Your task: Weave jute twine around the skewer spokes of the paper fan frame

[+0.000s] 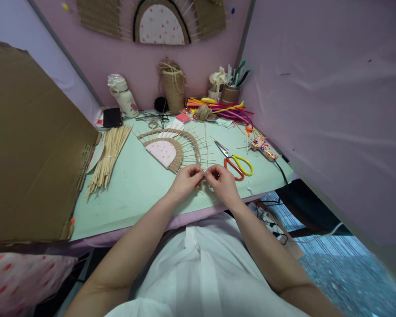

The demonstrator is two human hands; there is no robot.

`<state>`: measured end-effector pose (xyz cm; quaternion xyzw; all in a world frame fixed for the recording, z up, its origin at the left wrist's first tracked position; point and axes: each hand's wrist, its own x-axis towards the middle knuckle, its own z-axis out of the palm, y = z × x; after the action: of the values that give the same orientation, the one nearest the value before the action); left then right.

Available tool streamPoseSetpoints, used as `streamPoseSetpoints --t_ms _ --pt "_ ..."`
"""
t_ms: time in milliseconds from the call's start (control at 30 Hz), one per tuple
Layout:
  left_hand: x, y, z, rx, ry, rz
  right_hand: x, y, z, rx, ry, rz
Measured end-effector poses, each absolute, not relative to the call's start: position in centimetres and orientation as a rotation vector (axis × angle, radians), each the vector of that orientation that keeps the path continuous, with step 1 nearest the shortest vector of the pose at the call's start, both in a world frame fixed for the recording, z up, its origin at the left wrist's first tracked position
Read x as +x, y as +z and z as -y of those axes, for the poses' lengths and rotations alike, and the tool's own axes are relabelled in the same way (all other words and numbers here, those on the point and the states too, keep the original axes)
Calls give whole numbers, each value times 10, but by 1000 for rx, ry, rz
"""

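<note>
A half-round woven fan piece (178, 166) lies on the table, with thin sticks radiating from a spotted white half-disc (161, 152) to an outer band of twine. My left hand (187, 179) is closed in a pinch at the near end of that band. Almost touching it, my right hand (222, 181) pinches too, where a thin strand of twine (206, 143) comes down from a small ball of twine (203, 112). The fingers hide most of what is between them. Scissors (230, 158) with red and yellow handles lie open just beyond my right hand.
A bundle of sticks (108, 165) lies left, beside a cardboard panel (29, 145). At the back stand a bottle (125, 99), a twine cone (174, 90) and a pen cup (231, 93). A patterned glue gun (263, 147) with a cord rests right. Pipe cleaners (224, 110) lie behind.
</note>
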<state>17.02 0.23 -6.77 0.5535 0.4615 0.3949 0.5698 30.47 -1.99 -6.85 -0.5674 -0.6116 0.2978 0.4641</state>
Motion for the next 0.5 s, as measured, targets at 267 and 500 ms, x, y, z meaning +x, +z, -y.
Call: streamPoseSetpoints --t_ms 267,500 --pt "168 -62 0 1532 915 -1205 303 -74 20 -1416 424 1588" --pt "167 -64 0 1628 854 -1154 303 -73 22 -1387 617 1532"
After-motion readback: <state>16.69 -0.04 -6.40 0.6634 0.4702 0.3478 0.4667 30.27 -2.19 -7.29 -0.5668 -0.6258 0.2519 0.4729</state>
